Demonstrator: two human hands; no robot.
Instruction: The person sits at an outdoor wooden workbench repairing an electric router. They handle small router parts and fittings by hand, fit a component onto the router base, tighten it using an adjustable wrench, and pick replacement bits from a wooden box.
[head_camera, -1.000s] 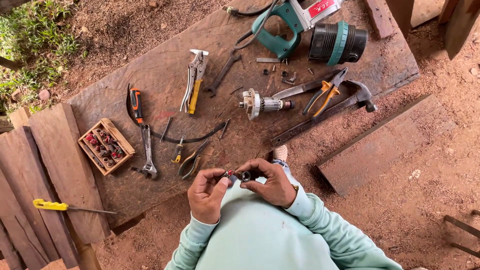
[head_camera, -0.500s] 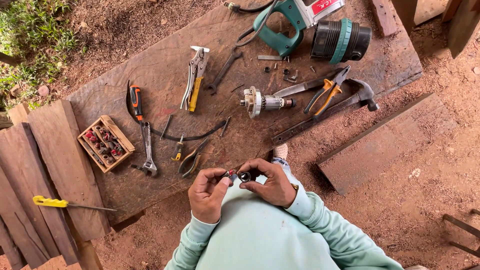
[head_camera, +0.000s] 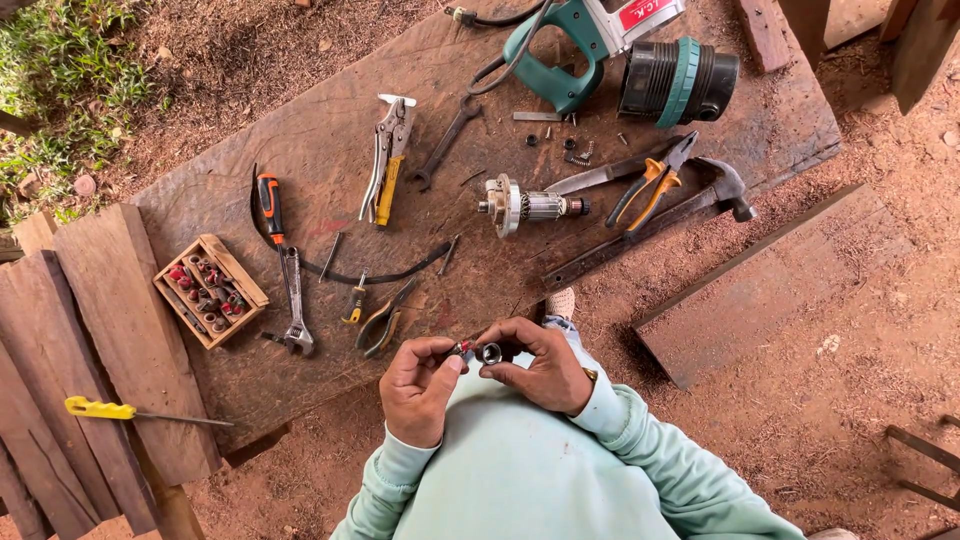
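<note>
Nearest me, my left hand (head_camera: 418, 388) and right hand (head_camera: 540, 365) meet fingertip to fingertip, both pinching a small metal ring (head_camera: 490, 353) above the desk (head_camera: 330, 140) edge. Just beyond lie pliers (head_camera: 383, 322) and a wrench (head_camera: 293, 300), with a parts box (head_camera: 210, 290) leftward. Farther off sit the armature (head_camera: 525, 206), hammer (head_camera: 690, 205) and green drill (head_camera: 600, 45).

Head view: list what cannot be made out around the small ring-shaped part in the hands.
- Small ring-shaped part: too small to identify; fingers of the right hand cover its far side.
- Reddish piece at the left hand: tiny, half hidden by fingertips.
- Green power tool: cut off by the top edge.
- Wooden box: contents too small.
</note>
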